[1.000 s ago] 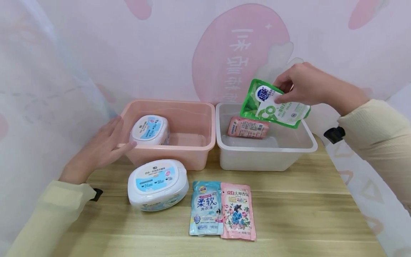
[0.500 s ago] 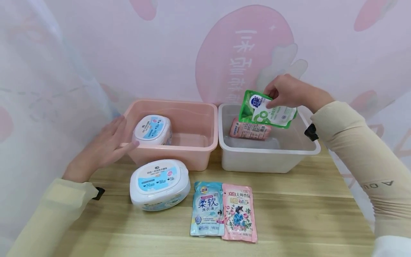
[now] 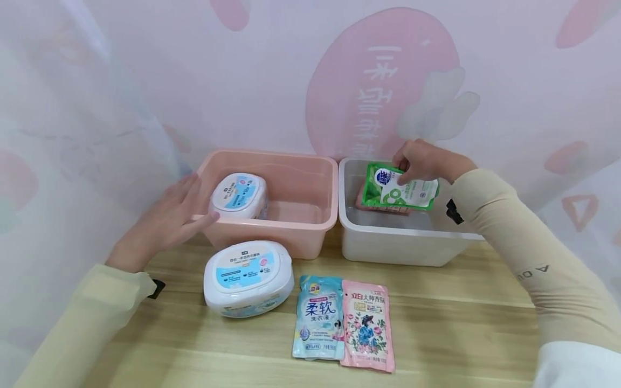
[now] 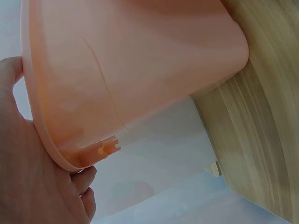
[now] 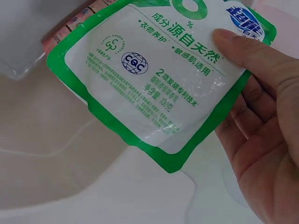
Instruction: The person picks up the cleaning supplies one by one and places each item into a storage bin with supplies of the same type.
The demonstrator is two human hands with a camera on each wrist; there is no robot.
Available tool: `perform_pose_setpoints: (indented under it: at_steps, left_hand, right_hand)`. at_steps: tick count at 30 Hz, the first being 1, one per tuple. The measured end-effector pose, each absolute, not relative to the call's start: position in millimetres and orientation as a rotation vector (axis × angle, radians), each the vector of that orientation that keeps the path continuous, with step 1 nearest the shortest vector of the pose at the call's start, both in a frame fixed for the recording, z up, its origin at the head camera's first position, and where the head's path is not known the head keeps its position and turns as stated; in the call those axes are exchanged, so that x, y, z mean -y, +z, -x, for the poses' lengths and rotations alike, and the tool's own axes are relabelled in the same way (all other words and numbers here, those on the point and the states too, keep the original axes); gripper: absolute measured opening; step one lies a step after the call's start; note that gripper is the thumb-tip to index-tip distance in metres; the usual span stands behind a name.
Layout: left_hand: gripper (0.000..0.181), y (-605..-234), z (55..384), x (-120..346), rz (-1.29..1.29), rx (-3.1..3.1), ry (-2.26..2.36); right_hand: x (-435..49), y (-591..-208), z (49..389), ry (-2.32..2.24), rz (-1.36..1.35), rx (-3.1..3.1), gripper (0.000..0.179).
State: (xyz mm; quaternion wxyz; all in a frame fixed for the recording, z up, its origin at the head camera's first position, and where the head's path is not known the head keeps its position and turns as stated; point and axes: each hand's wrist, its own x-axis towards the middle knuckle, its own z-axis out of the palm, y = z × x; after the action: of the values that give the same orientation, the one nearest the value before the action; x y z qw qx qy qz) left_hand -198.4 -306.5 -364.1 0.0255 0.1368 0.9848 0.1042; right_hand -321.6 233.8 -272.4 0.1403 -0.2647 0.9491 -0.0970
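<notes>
My right hand (image 3: 427, 160) pinches a green-and-white detergent pouch (image 3: 412, 193) by its upper edge, thumb on the printed face. The pouch is inside the grey-white bin (image 3: 402, 245), over a pink pouch (image 3: 395, 210) that it mostly hides. In the right wrist view the pouch (image 5: 154, 84) hangs tilted from the thumb and fingers. On the left end of the pink bin (image 3: 267, 237), my left hand (image 3: 170, 213) rests against the rim, fingers extended. The left wrist view has this hand (image 4: 37, 163) touching the bin's rim (image 4: 39, 126). Inside the pink bin sits a white tub (image 3: 240, 196).
A second white tub (image 3: 248, 277) with a blue label stands before the pink bin. Beside it a blue pouch (image 3: 318, 318) and a pink floral pouch (image 3: 367, 326) lie flat, edges overlapping, on the wooden table (image 3: 446, 328). A printed curtain (image 3: 271, 75) hangs behind the bins.
My right hand has brought the green-and-white pouch down and left, from above the grey-white bin to inside it. The left hand stays at the pink bin's rim. The head view has shifted slightly.
</notes>
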Motion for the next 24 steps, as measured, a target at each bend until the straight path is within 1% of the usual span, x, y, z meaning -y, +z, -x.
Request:
perform_pose_setpoints:
  at_steps: [6, 11, 12, 14, 16, 20, 24]
  left_hand:
    - [0.102, -363, 197, 305, -0.425, -3.042, 0.304]
    - [0.102, -364, 195, 305, -0.438, -3.048, 0.306]
    - [0.101, -365, 195, 305, -0.444, -3.049, 0.309]
    - [0.101, -365, 195, 305, -0.456, -3.052, 0.317]
    - [0.101, -366, 195, 305, -0.467, -3.052, 0.325]
    - [0.101, -366, 195, 303, -0.465, -3.052, 0.327]
    - [0.1, -364, 195, 301, -0.47, -3.054, 0.322]
  right_hand:
    - [-233, -293, 326, -0.289, 0.761, -2.698, 0.015]
    - [-230, -308, 327, -0.279, 0.785, -2.647, 0.008]
    - [-230, -312, 327, -0.286, 0.786, -2.635, 0.009]
    - [-232, -319, 329, -0.289, 0.782, -2.619, 0.017]
    - [-233, -327, 331, -0.281, 0.767, -2.598, 0.018]
    - [-233, -335, 331, -0.21, 0.745, -2.552, 0.01]
    - [-232, -341, 327, -0.131, 0.77, -2.523, 0.013]
